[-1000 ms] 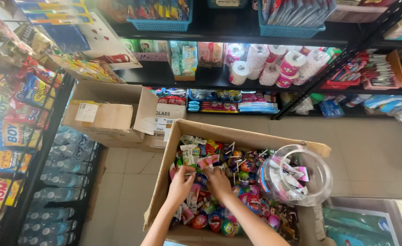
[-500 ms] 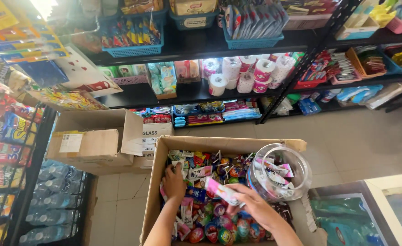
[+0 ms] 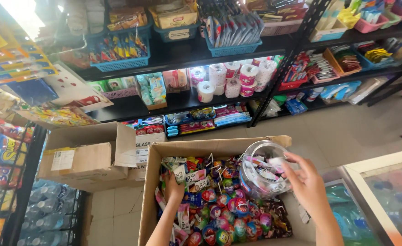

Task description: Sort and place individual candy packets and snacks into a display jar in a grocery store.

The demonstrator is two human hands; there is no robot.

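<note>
An open cardboard box in front of me is full of bright wrapped candies and lollipops. A clear round plastic jar leans in the box's right half, with pink and white packets inside. My left hand is down on the candies at the box's left side, its fingertips buried among the wrappers. At the jar's mouth, my right hand has its fingers spread. A pink and white packet lies just under the fingertips, inside the jar.
A second cardboard box stands on the tiled floor to the left. Black shelves behind hold baskets, toilet rolls and snacks. A snack rack and bottled water are at the left, and a glass counter is at the right.
My right hand carried a pink and white packet from the candy pile rightwards to the jar's mouth. My left hand stayed on the candies. The camera tilted up towards the shelves.
</note>
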